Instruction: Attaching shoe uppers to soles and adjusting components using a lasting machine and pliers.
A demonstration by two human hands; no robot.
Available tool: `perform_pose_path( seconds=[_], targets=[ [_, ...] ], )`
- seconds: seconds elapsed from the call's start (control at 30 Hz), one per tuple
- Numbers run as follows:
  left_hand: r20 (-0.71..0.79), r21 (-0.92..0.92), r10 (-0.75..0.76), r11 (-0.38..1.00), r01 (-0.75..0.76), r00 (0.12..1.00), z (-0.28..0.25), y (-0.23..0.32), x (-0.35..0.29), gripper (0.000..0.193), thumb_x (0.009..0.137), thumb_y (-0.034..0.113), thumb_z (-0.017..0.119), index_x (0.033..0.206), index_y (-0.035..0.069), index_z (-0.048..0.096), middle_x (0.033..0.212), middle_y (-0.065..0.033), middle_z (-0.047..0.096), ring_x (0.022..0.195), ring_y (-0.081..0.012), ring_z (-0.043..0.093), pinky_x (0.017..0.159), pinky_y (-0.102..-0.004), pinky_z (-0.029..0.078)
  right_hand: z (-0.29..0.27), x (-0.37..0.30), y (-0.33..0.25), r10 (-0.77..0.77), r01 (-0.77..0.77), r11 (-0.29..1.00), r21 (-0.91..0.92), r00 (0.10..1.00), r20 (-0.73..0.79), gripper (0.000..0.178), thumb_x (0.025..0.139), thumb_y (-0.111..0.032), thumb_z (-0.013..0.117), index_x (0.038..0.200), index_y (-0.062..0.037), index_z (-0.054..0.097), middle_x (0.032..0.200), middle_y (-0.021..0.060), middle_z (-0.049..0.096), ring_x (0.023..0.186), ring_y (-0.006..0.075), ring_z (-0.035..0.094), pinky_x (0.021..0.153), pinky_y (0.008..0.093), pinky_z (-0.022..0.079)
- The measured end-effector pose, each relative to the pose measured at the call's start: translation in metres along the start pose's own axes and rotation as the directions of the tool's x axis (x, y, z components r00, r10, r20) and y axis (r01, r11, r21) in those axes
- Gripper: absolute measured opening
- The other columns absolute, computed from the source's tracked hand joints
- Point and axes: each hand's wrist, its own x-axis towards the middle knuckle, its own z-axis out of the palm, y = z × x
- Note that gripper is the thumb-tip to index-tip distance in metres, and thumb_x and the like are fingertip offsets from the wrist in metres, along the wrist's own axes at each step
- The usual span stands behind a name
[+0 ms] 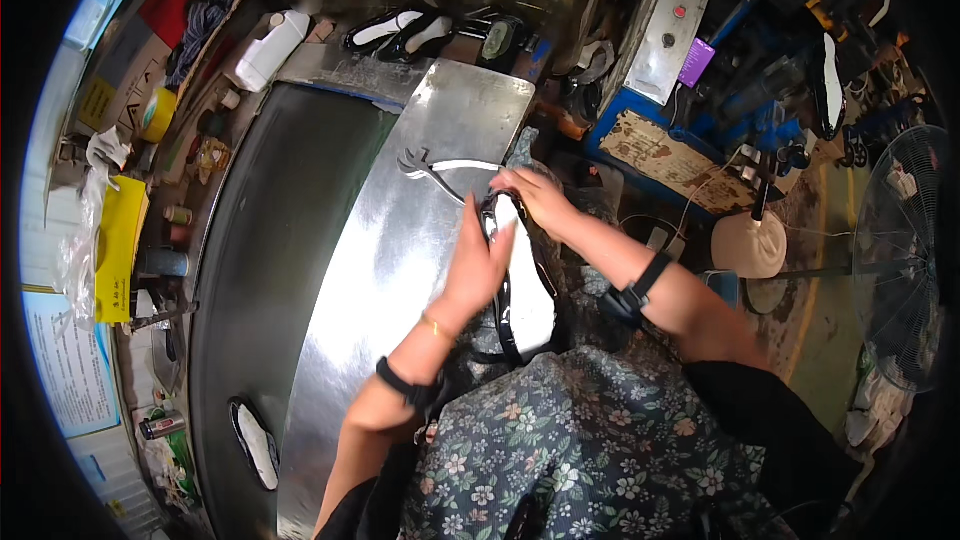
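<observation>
A black glossy shoe [528, 290] with its white underside turned up lies lengthwise over my lap, toe end away from me. My left hand [479, 258] grips its left side near the toe, with the thumb over the white face. At the toe end, my right hand [535, 198] has its fingers bent round the shoe's edge; the fingertips are partly hidden. Just beyond both hands, metal pincers [425, 165] rest on the steel tabletop [370, 270], handles spread toward me. The handle ends come close to my fingers, and whether they touch cannot be made out.
Left of the steel top runs a dark conveyor belt [280, 230], carrying another black shoe with a white underside [256, 443]. More shoes [385, 30] sit at the far end. A machine with a button panel [668, 25] stands far right, and a caged fan [905, 260] at right.
</observation>
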Motion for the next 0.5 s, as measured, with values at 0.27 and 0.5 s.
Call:
perform_pose_path(
  seconds=[0.27,0.5],
  targets=[
    [0.495,-0.601,-0.35,0.523,0.604,0.795,-0.002,-0.02,-0.108,0.085,0.097,0.025,0.061,0.154,0.004,0.002,0.135,-0.0179,0.049,0.118,-0.0206,0.053,0.099,-0.0333,0.043,0.004,-0.127,0.038,0.142,-0.176,0.878,0.446,0.984,0.111,0.052,0.104,-0.025,0.045,0.147,0.0011,0.032,0.145,0.0135,0.045,0.133,0.0193,0.042,0.11,0.0322,0.032],
    [0.521,-0.753,-0.428,0.178,0.634,0.738,-0.008,0.017,-0.056,0.063,0.092,0.03,0.062,0.141,-0.002,0.038,0.121,-0.0127,0.061,0.103,-0.0213,0.063,0.091,-0.0352,0.051,-0.08,-0.081,-0.012,0.315,-0.424,0.872,0.244,0.869,0.381,0.056,0.099,-0.038,0.053,0.14,-0.0005,0.045,0.133,0.0165,0.056,0.108,0.0215,0.062,0.082,0.0349,0.054]
  ],
)
